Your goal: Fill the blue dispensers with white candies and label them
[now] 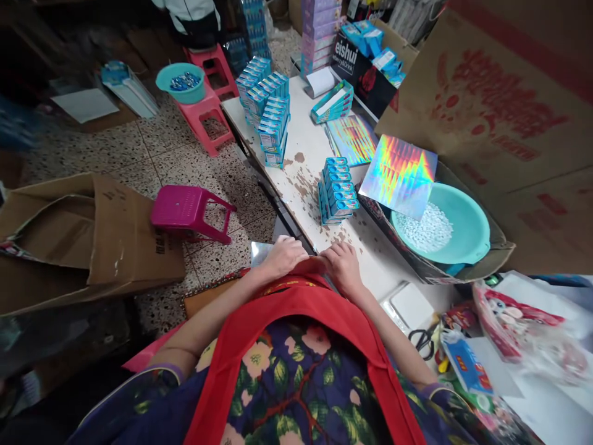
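My left hand is closed, its fingers curled at the upper edge of a red apron. Close by on the right, my right hand is also closed on the apron's edge beside the table corner. The fingertips of both hands are partly hidden by the cloth. Beyond my right hand, a small stack of blue boxes stands on the worn white table. A shiny rainbow sheet lies partly over a turquoise basin of white pellets.
More blue boxes are stacked at the table's far left. A pink stool and an open cardboard box are on the floor to the left. Scissors and a white scale lie at right. Another person is at the back.
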The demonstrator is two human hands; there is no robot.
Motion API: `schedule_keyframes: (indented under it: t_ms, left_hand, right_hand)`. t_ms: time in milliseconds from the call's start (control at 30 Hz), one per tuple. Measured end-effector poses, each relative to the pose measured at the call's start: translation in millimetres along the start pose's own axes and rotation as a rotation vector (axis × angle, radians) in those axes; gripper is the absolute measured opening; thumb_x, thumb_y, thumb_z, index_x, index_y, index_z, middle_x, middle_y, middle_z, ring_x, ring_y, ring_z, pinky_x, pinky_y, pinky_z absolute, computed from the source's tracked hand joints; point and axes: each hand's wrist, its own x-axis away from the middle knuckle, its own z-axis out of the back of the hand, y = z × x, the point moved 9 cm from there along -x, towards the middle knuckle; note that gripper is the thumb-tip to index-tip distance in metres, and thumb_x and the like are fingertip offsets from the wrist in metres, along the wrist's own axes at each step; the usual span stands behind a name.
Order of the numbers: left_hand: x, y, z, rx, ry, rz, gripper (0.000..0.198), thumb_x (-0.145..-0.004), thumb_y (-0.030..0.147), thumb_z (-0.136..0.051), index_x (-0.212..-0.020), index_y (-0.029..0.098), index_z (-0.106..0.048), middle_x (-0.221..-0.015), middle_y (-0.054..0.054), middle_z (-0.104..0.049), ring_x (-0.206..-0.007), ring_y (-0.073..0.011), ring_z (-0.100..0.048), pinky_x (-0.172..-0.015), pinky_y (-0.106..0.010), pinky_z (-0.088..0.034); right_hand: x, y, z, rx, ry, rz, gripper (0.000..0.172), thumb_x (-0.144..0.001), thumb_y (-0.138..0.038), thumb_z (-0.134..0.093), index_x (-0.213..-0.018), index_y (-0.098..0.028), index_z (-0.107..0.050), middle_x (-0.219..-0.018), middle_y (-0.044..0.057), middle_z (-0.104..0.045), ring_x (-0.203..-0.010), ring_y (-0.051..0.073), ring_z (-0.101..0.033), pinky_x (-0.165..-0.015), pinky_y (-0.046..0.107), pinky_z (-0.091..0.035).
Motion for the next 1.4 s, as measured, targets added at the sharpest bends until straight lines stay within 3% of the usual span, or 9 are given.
schedule_keyframes:
  t_ms: [167, 300, 600, 800, 967, 1067, 1167, 1233, 1400]
  left_hand:
    - [12.2, -28.1, -9.5, 0.065, -0.045, 0.077, 0.027, -0.089, 0.043, -0.052, -0.093, 0.024, -0.07, -0.087, -0.004, -0.066, -0.087, -0.0192, -0.053, -0.089, -0.034, -0.027]
    - [12.7, -27.7, -12.7, 0.098, -0.019, 0.086, 0.042, -0.083, 0.046, -0.059, -0.118, 0.024, -0.059, -0.104, -0.002, -0.067, -0.097, -0.0195, -0.056, -0.093, -0.033, -0.029]
    - [5.4, -31.2, -21.6, 0.274, -0.111, 0.148, 0.038, -0.087, 0.048, -0.049, -0.112, 0.022, -0.062, -0.087, 0.002, -0.066, -0.079, -0.0138, -0.059, -0.08, -0.026, -0.04]
    - [-3.8, -31.3, -26.6, 0.117, -0.139, 0.035, 0.025, -0.086, 0.035, -0.053, -0.105, 0.022, -0.065, -0.099, 0.0, -0.069, -0.094, -0.0165, -0.06, -0.087, -0.029, -0.035]
    - [-17.4, -32.6, -54.6, 0.061, -0.205, 0.012, 0.025, -0.088, 0.036, -0.05, -0.089, 0.022, -0.071, -0.09, -0.002, -0.07, -0.091, -0.0175, -0.06, -0.082, -0.03, -0.034]
    - [-22.6, -36.2, -74.8, 0.186, -0.292, 0.05, 0.028, -0.087, 0.036, -0.048, -0.084, 0.022, -0.071, -0.087, -0.001, -0.07, -0.087, -0.0165, -0.06, -0.079, -0.027, -0.036]
    - [-25.6, -44.4, -89.2, 0.386, -0.364, 0.15, 0.026, -0.083, 0.039, -0.053, -0.092, 0.021, -0.07, -0.081, 0.002, -0.068, -0.076, -0.0143, -0.058, -0.071, -0.024, -0.038]
    - [-30.1, -51.6, -93.7, 0.499, -0.368, 0.217, 0.029, -0.077, 0.039, -0.059, -0.096, 0.019, -0.068, -0.078, 0.003, -0.066, -0.073, -0.0134, -0.056, -0.067, -0.022, -0.039]
    - [-54.8, -63.7, -106.0, 0.577, -0.359, 0.298, 0.026, -0.073, 0.036, -0.06, -0.083, 0.014, -0.069, -0.077, 0.001, -0.064, -0.076, -0.015, -0.056, -0.07, -0.023, -0.041]
  right_hand:
    - [18.4, 21.8, -9.7, -0.002, -0.069, -0.122, 0.017, -0.091, -0.026, -0.054, -0.079, -0.022, -0.065, -0.079, 0.004, -0.064, -0.081, 0.02, -0.05, -0.08, 0.034, -0.033]
    - [33.1, 38.5, -16.1, -0.023, -0.133, -0.253, 0.017, -0.091, -0.028, -0.053, -0.08, -0.021, -0.065, -0.081, 0.004, -0.063, -0.083, 0.02, -0.051, -0.077, 0.032, -0.033]
    - [53.5, 48.3, -29.4, -0.1, -0.181, -0.37, 0.019, -0.091, -0.028, -0.049, -0.082, -0.021, -0.065, -0.084, 0.006, -0.064, -0.085, 0.021, -0.055, -0.077, 0.032, -0.036]
    - [57.6, 67.9, -25.7, -0.158, -0.17, -0.452, 0.02, -0.088, -0.029, -0.05, -0.077, -0.021, -0.064, -0.081, 0.005, -0.064, -0.08, 0.019, -0.057, -0.074, 0.03, -0.039]
    - [77.5, 83.5, -25.1, -0.27, -0.232, -0.581, 0.022, -0.086, -0.032, -0.05, -0.073, -0.021, -0.063, -0.08, 0.004, -0.064, -0.076, 0.017, -0.058, -0.071, 0.028, -0.041]
    - [95.9, 92.9, -33.1, -0.32, -0.282, -0.665, 0.024, -0.086, -0.033, -0.047, -0.072, -0.021, -0.063, -0.081, 0.004, -0.065, -0.074, 0.016, -0.058, -0.071, 0.027, -0.041]
    - [113.6, 110.8, -39.6, -0.353, -0.278, -0.753, 0.024, -0.084, -0.032, -0.046, -0.071, -0.02, -0.062, -0.078, 0.004, -0.065, -0.074, 0.017, -0.059, -0.071, 0.027, -0.041]
    - [124.0, 126.7, -41.8, -0.375, -0.267, -0.801, 0.024, -0.082, -0.033, -0.046, -0.07, -0.02, -0.063, -0.078, 0.004, -0.066, -0.073, 0.017, -0.059, -0.071, 0.027, -0.042]
    - [146.7, 164.1, -47.1, -0.437, -0.261, -0.876, 0.026, -0.08, -0.038, -0.046, -0.069, -0.021, -0.062, -0.078, 0.004, -0.066, -0.072, 0.017, -0.059, -0.067, 0.028, -0.042]
